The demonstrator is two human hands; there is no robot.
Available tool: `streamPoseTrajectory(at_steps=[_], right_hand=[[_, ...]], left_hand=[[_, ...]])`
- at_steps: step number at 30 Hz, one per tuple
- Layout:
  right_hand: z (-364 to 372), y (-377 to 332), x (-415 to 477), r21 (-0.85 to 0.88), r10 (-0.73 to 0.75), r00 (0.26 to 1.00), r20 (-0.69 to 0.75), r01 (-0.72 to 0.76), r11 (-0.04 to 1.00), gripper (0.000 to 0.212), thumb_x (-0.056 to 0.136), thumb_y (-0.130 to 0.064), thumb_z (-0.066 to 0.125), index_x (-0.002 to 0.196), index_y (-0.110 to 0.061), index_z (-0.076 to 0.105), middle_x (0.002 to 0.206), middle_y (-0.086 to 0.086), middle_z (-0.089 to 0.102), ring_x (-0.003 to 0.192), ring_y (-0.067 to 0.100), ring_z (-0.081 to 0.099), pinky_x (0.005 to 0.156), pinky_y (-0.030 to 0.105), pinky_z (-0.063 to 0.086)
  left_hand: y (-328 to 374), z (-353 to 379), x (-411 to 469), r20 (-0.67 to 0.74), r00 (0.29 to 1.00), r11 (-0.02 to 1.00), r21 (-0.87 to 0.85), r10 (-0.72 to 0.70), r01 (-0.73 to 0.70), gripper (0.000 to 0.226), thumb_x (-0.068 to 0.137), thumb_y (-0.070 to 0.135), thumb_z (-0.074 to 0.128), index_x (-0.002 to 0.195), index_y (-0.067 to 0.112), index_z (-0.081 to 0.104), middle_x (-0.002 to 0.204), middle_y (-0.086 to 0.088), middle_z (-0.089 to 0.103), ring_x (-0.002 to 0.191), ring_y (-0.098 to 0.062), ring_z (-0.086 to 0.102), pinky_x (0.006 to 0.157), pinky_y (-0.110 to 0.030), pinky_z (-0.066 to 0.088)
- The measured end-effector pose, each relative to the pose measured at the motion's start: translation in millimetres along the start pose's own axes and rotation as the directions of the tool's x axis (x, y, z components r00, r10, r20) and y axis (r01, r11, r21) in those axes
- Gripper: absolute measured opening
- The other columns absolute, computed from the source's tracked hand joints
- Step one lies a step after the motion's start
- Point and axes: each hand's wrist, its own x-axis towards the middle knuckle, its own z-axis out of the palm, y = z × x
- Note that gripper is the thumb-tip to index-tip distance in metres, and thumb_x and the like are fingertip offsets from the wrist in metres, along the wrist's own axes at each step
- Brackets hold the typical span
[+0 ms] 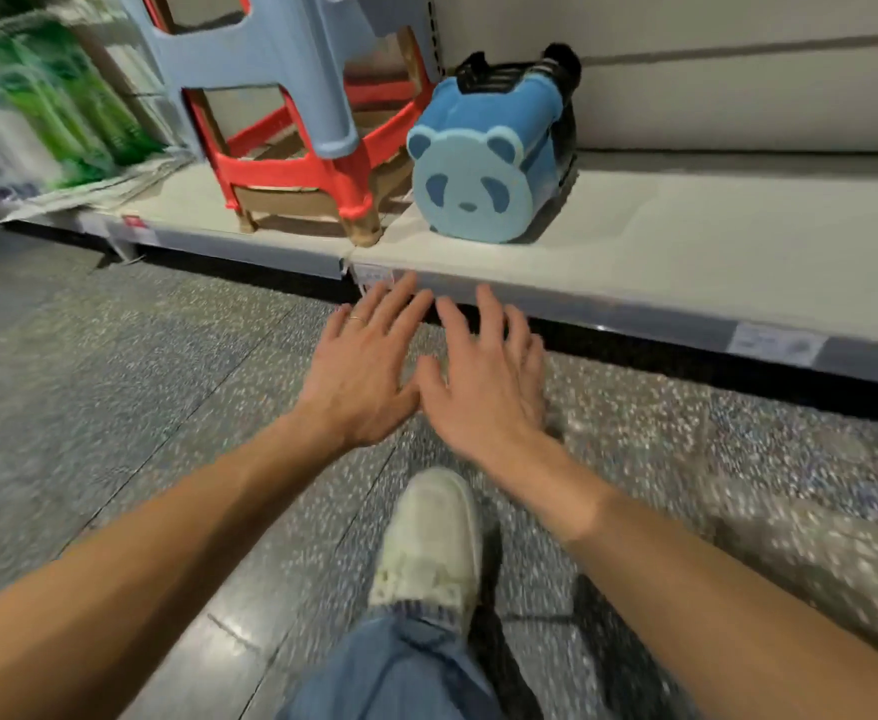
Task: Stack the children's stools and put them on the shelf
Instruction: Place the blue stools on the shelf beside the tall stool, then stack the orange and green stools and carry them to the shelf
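A blue panda-face children's stool (483,163) lies on its side on the low grey shelf (686,241), its seat facing me, with a black stool (561,75) nested behind it. Left of it stands a stack of larger stools: a pale blue one (291,59) over a red one (301,174) over a brown one (312,205). My left hand (364,371) and my right hand (483,376) hover side by side, palms down with fingers spread, just in front of the shelf's front edge. Both hands hold nothing.
Green and white packaged goods (36,111) fill the shelf's left end. Price labels (774,343) sit on the shelf's front strip. The speckled grey floor (166,407) lies below, with my white shoe (431,537) and jeans leg beneath my hands.
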Motion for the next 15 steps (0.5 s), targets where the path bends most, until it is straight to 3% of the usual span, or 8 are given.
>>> streamPoseTrajectory(at_steps=[3, 6, 10, 15], right_hand=[[-2.1, -31.0, -54.4, 0.048, -0.038, 0.996, 0.084, 0.034, 0.998, 0.07, 0.1, -0.048, 0.041, 0.161, -0.023, 0.017, 0.17, 0.013, 0.004, 0.153, 0.043, 0.007, 0.12, 0.065, 0.013], [-26.7, -75.8, -89.3, 0.09, -0.161, 0.978, 0.129, 0.15, 0.985, 0.076, 0.1, -0.049, 0.045, 0.162, -0.017, 0.014, 0.17, 0.012, 0.006, 0.152, 0.041, 0.013, 0.121, 0.058, 0.019], [-76.6, -119.7, -120.5, 0.037, -0.313, 0.941, 0.125, 0.311, 0.95, 0.082, 0.1, -0.05, 0.045, 0.162, -0.011, 0.009, 0.171, 0.011, 0.005, 0.152, 0.038, 0.018, 0.119, 0.053, 0.024], [-104.1, -185.4, -172.6, 0.004, -0.464, 0.87, 0.166, 0.47, 0.883, 0.093, 0.092, -0.053, 0.041, 0.162, -0.007, 0.002, 0.171, 0.013, 0.005, 0.153, 0.036, 0.017, 0.123, 0.048, 0.021]], left_hand=[[-3.3, -37.0, -62.8, 0.126, 0.991, 0.978, 0.194, 0.05, -0.074, 0.087, 0.09, 0.056, 0.021, 0.168, 0.021, 0.013, 0.178, 0.001, 0.003, 0.164, -0.025, 0.011, 0.128, -0.053, 0.02], [-7.4, -86.7, -123.8, 0.156, 0.985, 0.93, 0.345, 0.073, -0.124, 0.08, 0.098, 0.047, 0.041, 0.168, 0.017, 0.014, 0.178, -0.001, 0.006, 0.163, -0.025, 0.015, 0.128, -0.05, 0.021], [-12.3, -143.2, -177.9, 0.11, 0.993, 0.943, 0.324, 0.045, -0.078, 0.087, 0.096, 0.054, 0.046, 0.168, 0.02, 0.011, 0.178, 0.0, 0.005, 0.163, -0.026, 0.015, 0.128, -0.055, 0.02], [-2.5, -186.9, -266.0, 0.036, 0.992, 0.96, 0.256, -0.124, 0.111, 0.098, 0.088, 0.041, 0.055, 0.168, 0.014, 0.004, 0.177, -0.01, 0.0, 0.163, -0.028, 0.011, 0.129, -0.051, 0.018]])
